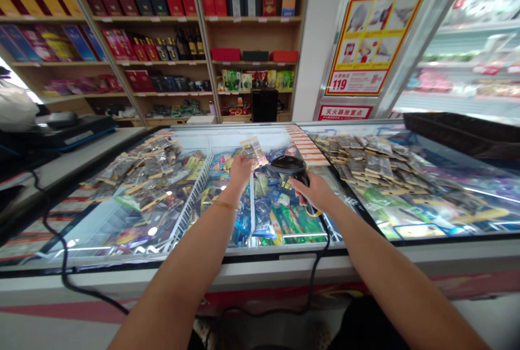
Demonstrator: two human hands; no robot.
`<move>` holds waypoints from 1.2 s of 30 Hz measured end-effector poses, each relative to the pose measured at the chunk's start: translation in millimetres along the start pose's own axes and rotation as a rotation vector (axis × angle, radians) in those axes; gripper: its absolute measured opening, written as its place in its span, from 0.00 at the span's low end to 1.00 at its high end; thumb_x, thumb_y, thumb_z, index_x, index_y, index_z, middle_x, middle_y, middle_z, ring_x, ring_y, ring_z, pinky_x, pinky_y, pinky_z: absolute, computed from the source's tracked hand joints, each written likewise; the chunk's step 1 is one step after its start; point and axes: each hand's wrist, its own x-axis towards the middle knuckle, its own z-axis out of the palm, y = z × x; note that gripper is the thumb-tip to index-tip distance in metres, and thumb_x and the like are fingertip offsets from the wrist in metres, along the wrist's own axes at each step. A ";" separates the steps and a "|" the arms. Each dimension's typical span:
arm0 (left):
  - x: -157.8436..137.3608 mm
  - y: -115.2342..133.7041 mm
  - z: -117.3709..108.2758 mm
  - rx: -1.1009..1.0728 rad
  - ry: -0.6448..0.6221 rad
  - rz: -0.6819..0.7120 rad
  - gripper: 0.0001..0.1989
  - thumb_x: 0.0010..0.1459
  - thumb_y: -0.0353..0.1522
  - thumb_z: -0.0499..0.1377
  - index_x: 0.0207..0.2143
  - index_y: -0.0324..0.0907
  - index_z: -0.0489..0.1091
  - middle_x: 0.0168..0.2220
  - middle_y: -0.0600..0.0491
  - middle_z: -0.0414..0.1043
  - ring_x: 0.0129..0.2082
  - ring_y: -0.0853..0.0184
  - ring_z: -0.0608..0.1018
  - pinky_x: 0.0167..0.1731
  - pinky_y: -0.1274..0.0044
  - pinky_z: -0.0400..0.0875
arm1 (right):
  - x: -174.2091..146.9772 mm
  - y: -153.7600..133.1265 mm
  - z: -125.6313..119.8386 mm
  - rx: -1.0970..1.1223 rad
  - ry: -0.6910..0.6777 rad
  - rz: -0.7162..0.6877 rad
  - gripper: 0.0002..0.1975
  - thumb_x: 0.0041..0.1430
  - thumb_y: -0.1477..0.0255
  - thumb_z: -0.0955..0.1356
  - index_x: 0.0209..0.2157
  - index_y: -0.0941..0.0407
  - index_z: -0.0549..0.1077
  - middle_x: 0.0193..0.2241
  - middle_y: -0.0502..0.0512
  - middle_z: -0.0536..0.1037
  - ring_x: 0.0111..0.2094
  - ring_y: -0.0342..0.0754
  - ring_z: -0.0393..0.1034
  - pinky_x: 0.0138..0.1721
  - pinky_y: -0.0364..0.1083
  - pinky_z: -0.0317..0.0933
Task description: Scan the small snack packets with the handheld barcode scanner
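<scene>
Little room between left hand (240, 172), fingers pinching likely snack packet (257, 155), and right hand (318, 193), fingers round scanner (289, 165), past freezer edge (264, 277).

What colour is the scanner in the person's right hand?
Black: the scanner in the right hand shows best in the head view.

A small, flat, clear-and-yellowish plastic packet (255, 150) with dark patches is held up at a tilt, just left of the landmark, a black plastic pistol-shaped corded scanner (288, 164), itself held with its broad head uppermost.
</scene>
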 end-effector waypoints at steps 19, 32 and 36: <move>-12.5 22.5 0.2 -0.033 0.056 -0.047 0.09 0.49 0.29 0.62 0.34 0.42 0.65 0.30 0.52 0.75 0.29 0.65 0.79 0.27 0.76 0.73 | -3.0 -5.1 0.1 0.419 -0.112 0.150 0.19 0.52 0.62 0.74 0.41 0.55 0.68 0.26 0.49 0.77 0.20 0.44 0.73 0.19 0.41 0.63; -13.5 22.1 0.7 0.025 0.070 -0.050 0.08 0.53 0.27 0.61 0.36 0.40 0.67 0.35 0.50 0.77 0.35 0.64 0.81 0.31 0.76 0.75 | -6.1 -5.2 1.5 0.278 -0.064 0.070 0.16 0.54 0.60 0.73 0.32 0.55 0.66 0.15 0.43 0.68 0.12 0.39 0.59 0.15 0.41 0.54; -13.9 23.8 1.0 0.045 0.067 -0.057 0.08 0.53 0.27 0.61 0.37 0.40 0.67 0.36 0.49 0.77 0.34 0.64 0.81 0.30 0.76 0.75 | -6.5 -5.8 1.8 0.271 -0.076 0.071 0.15 0.55 0.60 0.72 0.32 0.55 0.66 0.15 0.43 0.67 0.12 0.39 0.59 0.15 0.41 0.55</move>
